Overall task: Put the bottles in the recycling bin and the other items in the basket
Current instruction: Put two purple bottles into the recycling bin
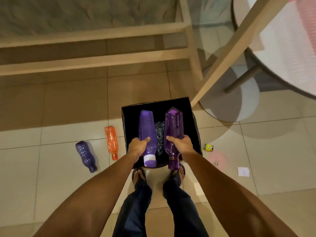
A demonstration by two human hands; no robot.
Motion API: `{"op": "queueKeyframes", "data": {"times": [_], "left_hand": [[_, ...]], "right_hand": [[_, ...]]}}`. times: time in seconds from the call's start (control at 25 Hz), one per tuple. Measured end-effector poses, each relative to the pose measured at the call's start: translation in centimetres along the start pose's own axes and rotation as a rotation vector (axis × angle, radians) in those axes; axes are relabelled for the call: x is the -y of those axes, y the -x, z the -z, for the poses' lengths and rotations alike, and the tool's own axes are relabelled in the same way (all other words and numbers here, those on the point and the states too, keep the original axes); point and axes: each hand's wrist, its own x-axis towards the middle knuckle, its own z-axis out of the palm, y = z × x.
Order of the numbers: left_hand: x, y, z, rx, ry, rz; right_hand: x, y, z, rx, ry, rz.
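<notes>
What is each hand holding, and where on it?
Left hand grips the blue-purple bottle low on its body near the cap; right hand grips the purple bottle similarly.

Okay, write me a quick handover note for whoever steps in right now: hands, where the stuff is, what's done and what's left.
Left hand: grip around the blue-purple bottle, white-collared cap toward the person.
Right hand: grip around the violet faceted bottle, cap toward the person.
Both bottles are held over the open black bin, not yet released; only a dark liner shows inside.
On the floor left of the bin: orange bottle and dark purple bottle, both lying down.
On the floor right of the bin: small yellow item, white paper square, tiny green bit.
Left: drop these two, bin the other two, then the small items into the basket, which is not in view.
</notes>
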Motion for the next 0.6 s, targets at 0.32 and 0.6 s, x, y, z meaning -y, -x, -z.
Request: {"op": "queueKeyframes", "data": {"times": [0.32, 0.6], "left_hand": [[2.8, -14.5, -2.6, 0.003, -0.052, 0.056], [5.5, -24.7, -7.7, -0.020, -0.122, 0.123]], "right_hand": [[-5.9, -18.1, -7.7, -0.119, 0.204, 0.000], [-10.4, -30.7, -12.8, -0.078, 0.430, -0.118]]}}
